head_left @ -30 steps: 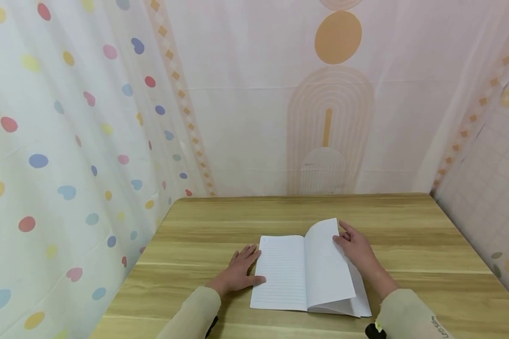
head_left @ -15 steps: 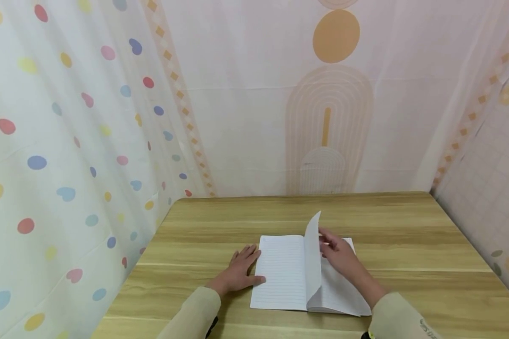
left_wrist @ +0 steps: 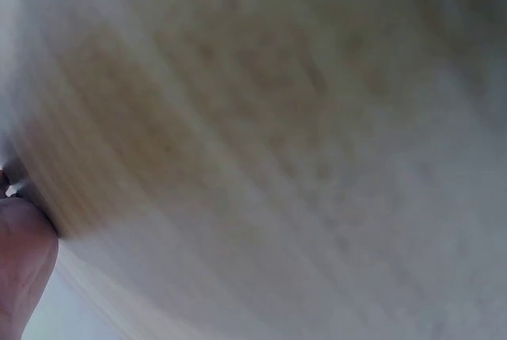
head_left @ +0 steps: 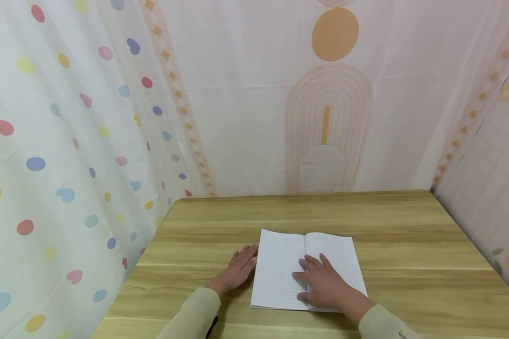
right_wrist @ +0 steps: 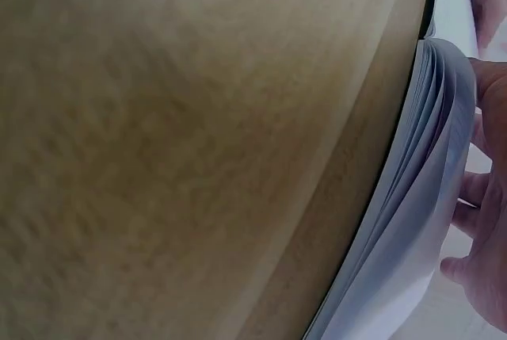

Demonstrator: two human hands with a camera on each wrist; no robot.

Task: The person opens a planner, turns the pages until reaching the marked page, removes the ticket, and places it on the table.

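Observation:
An open lined notebook (head_left: 275,278) lies flat near the front of the wooden table, its pages white. Over its middle fold, the right hand (head_left: 322,282) rests with fingers spread toward the left page. In the right wrist view the curved stack of pages (right_wrist: 432,158) shows its edges beside that hand's fingers. At the notebook's left edge the left hand (head_left: 237,270) lies on the table with its fingers straight, fingertips right at the page's side. Only a bit of the left hand (left_wrist: 24,261) shows in the left wrist view.
The wooden table (head_left: 203,221) reaches back to a pale patterned curtain (head_left: 246,117). A dotted curtain (head_left: 68,141) hangs along the left side, and another patterned cloth (head_left: 488,188) along the right.
The right hand has moved left, turning a page over from the right side onto the left. The left hand's fingers and thumb have come off the left page to its edge.

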